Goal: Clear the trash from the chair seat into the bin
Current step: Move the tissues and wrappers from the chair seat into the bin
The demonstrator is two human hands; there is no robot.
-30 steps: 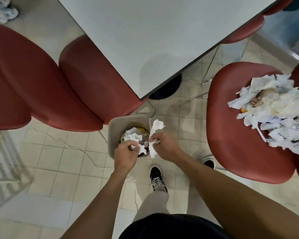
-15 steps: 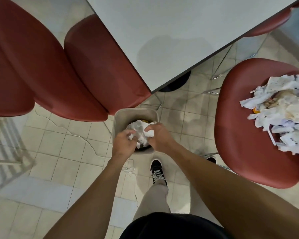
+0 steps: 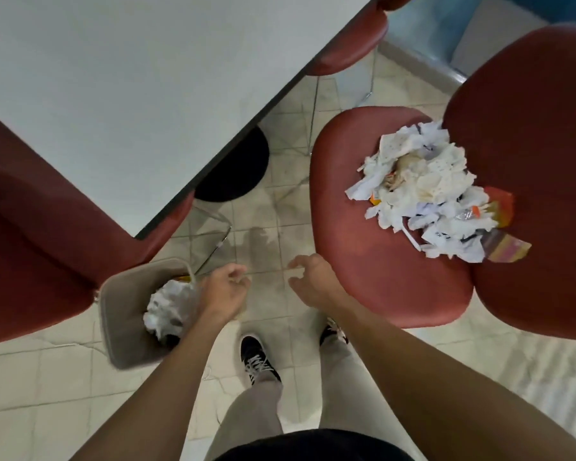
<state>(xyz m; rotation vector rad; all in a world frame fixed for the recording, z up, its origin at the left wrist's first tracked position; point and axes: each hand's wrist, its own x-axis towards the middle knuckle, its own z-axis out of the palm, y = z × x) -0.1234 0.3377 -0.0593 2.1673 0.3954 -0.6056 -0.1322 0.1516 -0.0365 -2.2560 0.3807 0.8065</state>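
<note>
Both hands hang empty over the pale tiled floor [image 3: 273, 234], fingers loosely curled and holding nothing. The left hand [image 3: 225, 291] sits just beside the right rim of the small beige plastic bin [image 3: 123, 314], which stands on the floor to that hand's left; crumpled white paper [image 3: 167, 307] fills the bin's mouth, close against the left wrist. The right hand [image 3: 311, 282] hovers at the front left edge of the dark red moulded chair seat [image 3: 363, 261], its thumb and fingers apart. Beyond and to the right of the right hand, well apart from it, the heap of torn white paper and coloured wrappers [image 3: 429, 194] lies on the back half of that seat, reaching the base of the chair's backrest. A large white bench [image 3: 147, 78] spreads ahead of the left hand, with other red chairs [image 3: 47, 244] tucked beneath it. Black lace-up shoes [image 3: 258, 359] stand below the hands.
</note>
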